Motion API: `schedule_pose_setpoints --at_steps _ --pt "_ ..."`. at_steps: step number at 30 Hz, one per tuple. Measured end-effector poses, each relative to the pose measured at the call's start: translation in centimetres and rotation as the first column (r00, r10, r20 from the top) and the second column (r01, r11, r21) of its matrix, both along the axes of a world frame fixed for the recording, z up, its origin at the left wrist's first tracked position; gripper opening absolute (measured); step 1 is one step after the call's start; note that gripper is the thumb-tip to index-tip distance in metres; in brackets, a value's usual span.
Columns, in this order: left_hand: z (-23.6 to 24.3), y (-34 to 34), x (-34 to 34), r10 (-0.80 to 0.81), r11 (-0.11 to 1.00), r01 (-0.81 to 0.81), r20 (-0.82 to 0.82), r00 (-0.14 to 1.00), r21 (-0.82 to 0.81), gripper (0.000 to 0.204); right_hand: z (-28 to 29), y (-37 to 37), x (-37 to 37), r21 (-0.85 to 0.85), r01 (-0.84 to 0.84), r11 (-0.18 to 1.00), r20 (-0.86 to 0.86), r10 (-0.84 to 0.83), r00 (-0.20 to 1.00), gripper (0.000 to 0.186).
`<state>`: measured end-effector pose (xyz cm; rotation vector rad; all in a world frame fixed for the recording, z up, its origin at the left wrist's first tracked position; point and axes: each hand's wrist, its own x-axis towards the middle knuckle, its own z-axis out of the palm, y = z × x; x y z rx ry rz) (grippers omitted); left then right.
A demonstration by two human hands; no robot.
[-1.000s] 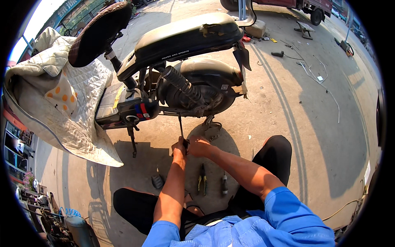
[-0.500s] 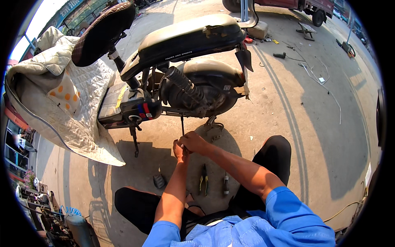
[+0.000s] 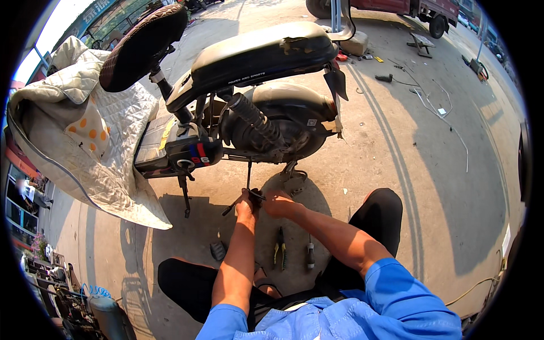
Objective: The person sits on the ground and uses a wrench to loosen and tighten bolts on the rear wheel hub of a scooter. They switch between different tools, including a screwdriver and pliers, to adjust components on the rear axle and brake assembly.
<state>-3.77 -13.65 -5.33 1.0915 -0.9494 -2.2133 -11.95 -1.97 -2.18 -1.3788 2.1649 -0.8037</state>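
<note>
My left hand (image 3: 245, 205) is closed around a dark T-handle wrench, whose crossbar (image 3: 228, 210) sticks out on both sides of the fingers. Its thin shaft (image 3: 249, 173) runs away from me to the lower frame of an electric scooter (image 3: 258, 52); the tip is hidden there. Just right of the crossbar's end, my right hand (image 3: 279, 204) is smeared, so its fingers and any contact with the bar are unclear. On the ground between my knees lie yellow-and-black pliers (image 3: 280, 249) and a screwdriver (image 3: 310, 256). A small grey object (image 3: 217, 250) sits by my left forearm.
A quilted cover (image 3: 122, 170) drapes over the scooter's front at left. The kickstand (image 3: 186, 195) and a hanging pedal-like part (image 3: 292, 175) flank the wrench. Cables and wire (image 3: 453, 122) lie at right; a red truck (image 3: 396, 4) stands behind. Machinery with a tank (image 3: 107, 314) is at lower left.
The hands were together on the wrench handle; my right hand has moved slightly right, off my left hand. The crossbar now shows, slanting down to the left.
</note>
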Motion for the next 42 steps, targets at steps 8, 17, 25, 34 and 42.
schedule_pose_setpoints --at_steps 8,17,25,34,42 --pt "-5.3 -2.3 2.7 0.330 0.534 0.149 0.368 0.870 -0.832 0.030 6.1 -0.6 2.7 -0.123 0.211 0.970 0.155 -0.192 0.969 0.026" --pt "-2.2 -1.0 1.5 0.256 0.481 0.283 0.442 0.860 -0.830 0.027 9.9 -0.5 2.0 -0.063 0.065 0.996 0.505 -0.024 0.863 0.044" --pt "0.7 0.3 0.1 0.143 0.978 -0.126 0.097 0.985 -0.164 0.034 5.1 1.0 0.6 0.053 0.175 0.983 -0.017 -0.174 0.985 0.047" --pt "-4.4 -2.7 0.4 0.104 0.890 0.005 -0.214 0.971 0.456 0.036 5.8 0.0 1.6 -0.040 0.116 0.992 0.203 -0.106 0.973 0.034" --pt "-2.6 -1.7 0.4 0.081 0.929 -0.108 0.092 0.993 0.354 0.026 7.3 0.4 1.9 0.026 0.123 0.992 0.093 -0.125 0.988 0.026"
